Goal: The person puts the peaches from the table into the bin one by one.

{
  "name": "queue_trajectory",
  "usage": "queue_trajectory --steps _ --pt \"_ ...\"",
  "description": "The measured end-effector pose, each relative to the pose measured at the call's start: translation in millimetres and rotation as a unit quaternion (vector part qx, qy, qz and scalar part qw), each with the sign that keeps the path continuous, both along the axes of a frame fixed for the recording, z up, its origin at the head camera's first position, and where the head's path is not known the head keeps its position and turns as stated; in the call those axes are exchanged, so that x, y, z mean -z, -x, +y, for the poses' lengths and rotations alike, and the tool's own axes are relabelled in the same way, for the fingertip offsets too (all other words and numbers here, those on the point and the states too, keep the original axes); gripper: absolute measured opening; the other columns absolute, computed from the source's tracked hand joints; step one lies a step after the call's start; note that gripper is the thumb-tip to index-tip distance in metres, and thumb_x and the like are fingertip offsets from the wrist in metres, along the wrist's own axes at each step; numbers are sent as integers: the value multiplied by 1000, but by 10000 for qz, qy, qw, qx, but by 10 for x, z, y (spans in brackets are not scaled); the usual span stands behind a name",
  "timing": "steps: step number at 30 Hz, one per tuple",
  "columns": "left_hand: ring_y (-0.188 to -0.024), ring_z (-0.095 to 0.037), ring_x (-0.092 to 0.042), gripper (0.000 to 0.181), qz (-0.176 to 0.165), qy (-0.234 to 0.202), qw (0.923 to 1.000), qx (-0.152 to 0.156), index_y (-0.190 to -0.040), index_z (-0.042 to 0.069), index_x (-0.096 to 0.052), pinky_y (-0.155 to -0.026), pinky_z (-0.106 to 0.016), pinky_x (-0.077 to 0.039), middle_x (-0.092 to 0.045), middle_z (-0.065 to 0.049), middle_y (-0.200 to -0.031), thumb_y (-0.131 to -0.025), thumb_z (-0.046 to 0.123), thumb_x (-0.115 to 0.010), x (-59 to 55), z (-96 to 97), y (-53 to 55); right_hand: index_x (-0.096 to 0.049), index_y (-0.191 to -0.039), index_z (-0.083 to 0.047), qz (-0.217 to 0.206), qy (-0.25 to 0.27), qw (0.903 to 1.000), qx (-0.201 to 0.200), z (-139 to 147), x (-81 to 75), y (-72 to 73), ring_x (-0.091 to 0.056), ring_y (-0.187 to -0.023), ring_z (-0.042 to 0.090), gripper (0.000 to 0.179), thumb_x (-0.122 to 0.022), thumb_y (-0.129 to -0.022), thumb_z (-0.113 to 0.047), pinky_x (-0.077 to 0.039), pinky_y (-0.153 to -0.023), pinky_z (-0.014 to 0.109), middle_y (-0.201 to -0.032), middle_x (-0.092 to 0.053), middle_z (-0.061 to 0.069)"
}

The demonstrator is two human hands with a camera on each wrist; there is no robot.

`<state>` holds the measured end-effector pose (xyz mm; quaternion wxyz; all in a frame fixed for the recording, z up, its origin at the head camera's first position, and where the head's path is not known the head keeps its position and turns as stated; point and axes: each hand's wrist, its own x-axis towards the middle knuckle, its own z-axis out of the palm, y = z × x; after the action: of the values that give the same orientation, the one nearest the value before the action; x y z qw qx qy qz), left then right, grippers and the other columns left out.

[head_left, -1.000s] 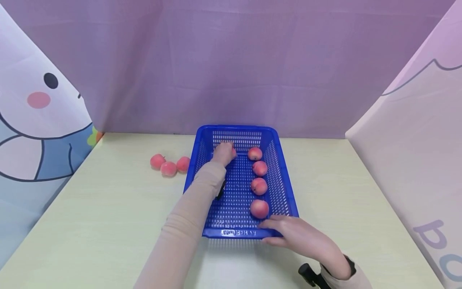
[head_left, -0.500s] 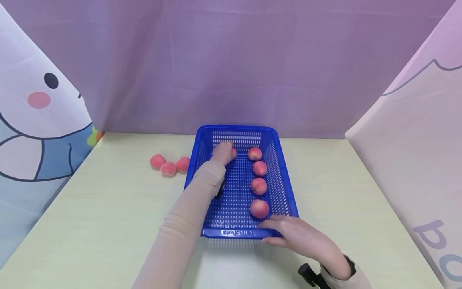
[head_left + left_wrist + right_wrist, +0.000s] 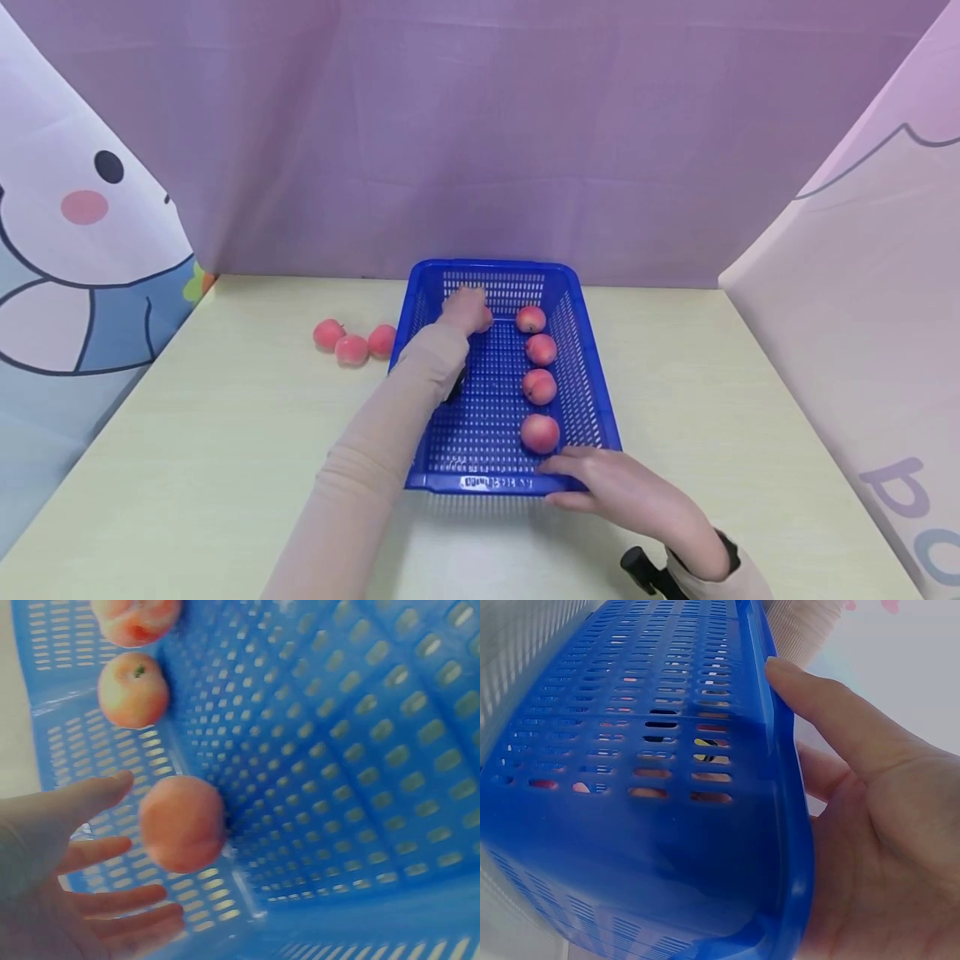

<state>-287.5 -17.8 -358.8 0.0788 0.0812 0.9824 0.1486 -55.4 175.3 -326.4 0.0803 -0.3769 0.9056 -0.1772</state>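
Observation:
A blue plastic basket (image 3: pixel 480 482) with slotted walls stands on the table. Inside its far left part is my left hand (image 3: pixel 465 309), fingers spread and straight in the left wrist view, just beside a pink peach (image 3: pixel 182 823) without gripping it. Much of that peach is hidden behind the hand in the head view. Several peaches (image 3: pixel 539 387) line the basket's right side. My right hand (image 3: pixel 626 492) holds the near right corner, its thumb and fingers on either side of the rim (image 3: pixel 791 825).
Three more peaches (image 3: pixel 351 350) lie on the pale table (image 3: pixel 225 450), left of the basket. A purple cloth (image 3: pixel 480 142) hangs behind it, and printed cloth panels (image 3: pixel 847 292) stand at both sides.
My left hand has risen slightly off the peach, and its forearm has shifted a little left. The right hand stays on the basket rim.

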Motion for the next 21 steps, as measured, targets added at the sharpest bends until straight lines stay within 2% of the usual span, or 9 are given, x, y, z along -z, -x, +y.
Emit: queue_trajectory --steps 3,6,10,14,21 --pt "-84 -23 -53 14 -81 192 9998 82 -90 8 -58 -77 -38 -45 -58 -8 -97 -80 18 -60 -108 18 -38 -62 -102 -15 42 24 10000 -20 2 3 0 -57 -86 9 25 -55 -86 -32 -47 -75 29 -94 -61 -7" --pt "-84 -21 -54 13 -152 332 9991 195 -83 10 -58 -76 -37 -46 -59 -7 -93 -82 22 -60 -214 40 -84 -62 -102 -15 115 43 9999 -75 9 6 4 -57 -86 10 25 -55 -85 -31 -47 -75 29 -94 -61 -6" --pt "-83 -18 -56 20 -192 407 9981 431 -91 9 -60 -77 -34 -46 -62 -4 -85 -84 29 -58 -344 66 -139 -62 -103 -15 115 46 9999 -102 12 6 11 -57 -86 10 25 -55 -86 -31 -47 -75 29 -93 -61 -6" --pt "-80 -17 -55 27 -185 421 9962 734 -100 8 -59 -77 -31 -44 -61 -3 -85 -85 31 -56 -443 95 -179 -62 -103 -15 73 41 9999 -106 9 2 15 -57 -85 9 25 -54 -86 -32 -47 -75 29 -93 -61 -6" --pt "-65 -15 -51 25 -360 464 9927 1049 -94 10 -57 -69 -30 -43 -54 -2 -75 -85 34 -56 -561 114 -260 -62 -102 -15 76 34 9999 -110 10 -5 15 -57 -84 9 25 -54 -86 -33 -47 -74 28 -92 -61 -7"
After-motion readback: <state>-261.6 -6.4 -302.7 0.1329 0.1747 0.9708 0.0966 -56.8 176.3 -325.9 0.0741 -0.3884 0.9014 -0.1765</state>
